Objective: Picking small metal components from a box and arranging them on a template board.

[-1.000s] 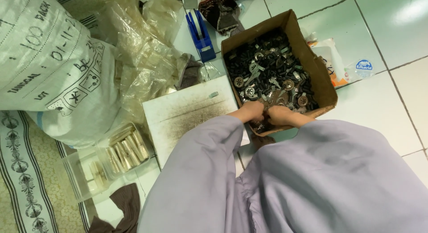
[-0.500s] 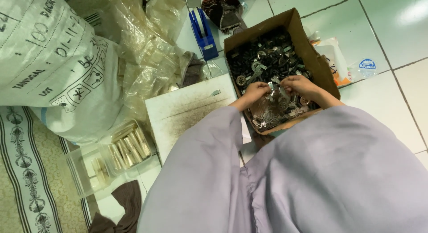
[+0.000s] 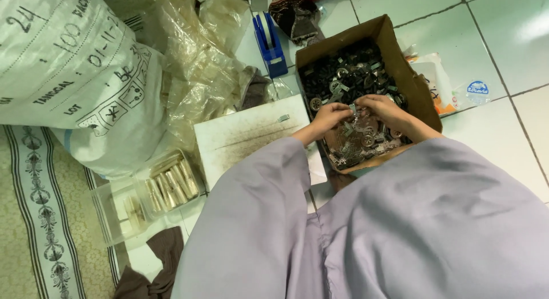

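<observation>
**Both hands over the parts box**

I see lilac sleeves nearest. Left hand (image 3: 329, 116) and right hand (image 3: 386, 109) meet, fingertips pinched on a small grey metal piece (image 3: 353, 110) above the brown cardboard box (image 3: 394, 42) of dark metal parts. White board (image 3: 246, 136) beside; blue tape dispenser (image 3: 270, 44) beyond.

The white board (image 3: 251, 136) lying flat on the tiled floor (image 3: 509, 24) serves as the landmark. Left of it and above slumps a big white woven sack (image 3: 74, 76) with dark markings, and crumpled clear plastic bags (image 3: 197, 64) pile up between the sack and the board's upper edge. Just beyond that upper edge stands a blue tape dispenser (image 3: 270, 44). Below the board's left corner sits a clear plastic tray (image 3: 146, 193) with rows of pale metal pieces in its compartments — beneath that, a brown cloth (image 3: 154, 264). Far left of the board runs a patterned mat (image 3: 34, 219). Well to its right — a small plastic packet (image 3: 429, 79).
</observation>
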